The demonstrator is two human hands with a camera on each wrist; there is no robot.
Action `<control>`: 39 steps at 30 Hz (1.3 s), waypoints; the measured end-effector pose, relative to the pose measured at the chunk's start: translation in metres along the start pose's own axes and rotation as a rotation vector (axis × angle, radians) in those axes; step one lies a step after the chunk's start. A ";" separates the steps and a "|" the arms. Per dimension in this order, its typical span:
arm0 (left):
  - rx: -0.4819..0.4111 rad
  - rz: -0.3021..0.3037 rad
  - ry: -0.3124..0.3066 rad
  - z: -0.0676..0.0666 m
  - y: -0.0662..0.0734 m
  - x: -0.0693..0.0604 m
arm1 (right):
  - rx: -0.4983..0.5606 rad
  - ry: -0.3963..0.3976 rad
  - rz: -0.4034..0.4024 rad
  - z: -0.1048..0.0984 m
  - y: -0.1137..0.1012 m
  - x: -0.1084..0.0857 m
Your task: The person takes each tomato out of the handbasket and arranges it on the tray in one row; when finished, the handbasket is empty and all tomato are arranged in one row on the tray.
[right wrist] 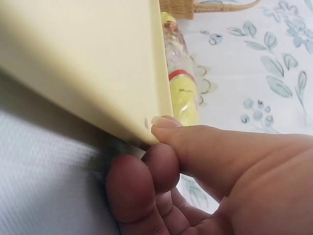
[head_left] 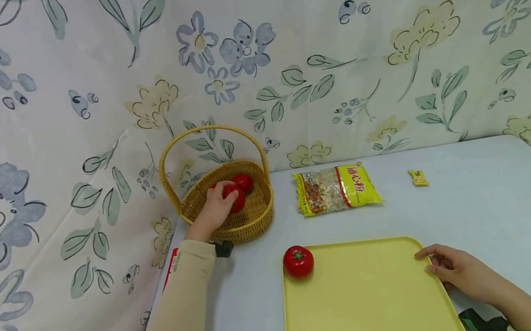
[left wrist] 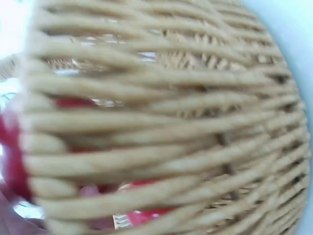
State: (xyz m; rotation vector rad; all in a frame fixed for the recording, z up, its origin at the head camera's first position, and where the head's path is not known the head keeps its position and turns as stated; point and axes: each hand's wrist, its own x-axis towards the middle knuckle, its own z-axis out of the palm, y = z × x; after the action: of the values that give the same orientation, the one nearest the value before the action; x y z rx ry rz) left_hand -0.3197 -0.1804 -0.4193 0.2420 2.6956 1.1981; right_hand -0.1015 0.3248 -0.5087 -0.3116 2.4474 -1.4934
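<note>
Inside the wicker basket (head_left: 250, 229) at the back left, my left hand (head_left: 214, 208) grips a red tomato (head_left: 237, 200) from above. Another tomato (head_left: 244, 181) lies right behind it. The basket's woven side (left wrist: 146, 122) fills most of the left wrist view and hides much of that hand. A third tomato (head_left: 298, 262) sits on the far left corner of a yellow tray (head_left: 367, 300). At the tray's right edge, my right hand (head_left: 465, 272) pinches the rim. The right wrist view has the thumb (right wrist: 195, 142) on the rim and fingertips (right wrist: 129, 183) below.
A yellow bag of pasta (head_left: 337, 188) lies behind the tray, right of the basket. Farther right is a small yellow packet (head_left: 418, 177). Beside my left forearm, a red-edged item (head_left: 171, 269) is partly hidden. Floral cloth (head_left: 332, 60) hangs behind the white table (head_left: 508, 195).
</note>
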 end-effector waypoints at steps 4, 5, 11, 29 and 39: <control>0.016 0.016 0.039 0.001 0.012 -0.010 | 0.006 -0.005 0.010 0.000 0.001 -0.001; 0.026 0.022 0.046 0.002 0.017 -0.013 | 0.005 -0.006 0.012 0.000 0.001 -0.001; 0.105 0.102 0.059 0.008 0.040 -0.031 | 0.003 -0.002 -0.027 0.001 0.002 -0.001; -0.026 0.356 -0.073 0.063 0.096 -0.087 | -0.058 0.031 -0.049 -0.001 0.000 0.001; 0.161 0.426 -0.149 0.101 0.103 -0.096 | -0.028 0.017 0.003 0.001 0.001 -0.001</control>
State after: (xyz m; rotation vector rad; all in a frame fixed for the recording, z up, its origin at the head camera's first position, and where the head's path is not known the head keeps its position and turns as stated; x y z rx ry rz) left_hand -0.1961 -0.0612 -0.3991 0.9282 2.6864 1.0047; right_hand -0.1000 0.3248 -0.5098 -0.3014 2.4822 -1.4674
